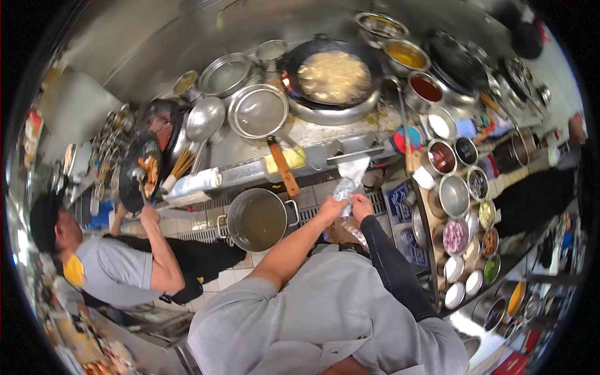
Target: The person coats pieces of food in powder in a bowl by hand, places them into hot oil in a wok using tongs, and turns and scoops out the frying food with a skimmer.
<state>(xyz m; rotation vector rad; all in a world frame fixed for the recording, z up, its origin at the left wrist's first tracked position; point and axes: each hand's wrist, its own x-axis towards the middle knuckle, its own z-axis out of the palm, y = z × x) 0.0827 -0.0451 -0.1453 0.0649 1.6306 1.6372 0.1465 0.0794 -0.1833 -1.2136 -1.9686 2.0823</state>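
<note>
My left hand (332, 209) and my right hand (360, 207) come together in front of my waist. Both are closed on a crumpled pale cloth (352, 175), which fans out above my fingers toward the stove edge; it may be a thin bag, I cannot tell. Beyond it on the stove, a wok (297, 69) holds pale food in bubbling liquid. A wood-handled strainer (258, 112) rests left of the wok, its handle jutting over the counter edge. Below my left side stands a big pot (256, 220) of cloudy liquid.
At left a co-worker (119, 262) holds a second wok (140, 175) with orange food. Right of me, a shelf carries several bowls, including chopped onion (455, 237) and green herbs (492, 269). A ladle (406, 137) leans by the sauce pots. Another person's dark clothing (537, 200) shows at far right.
</note>
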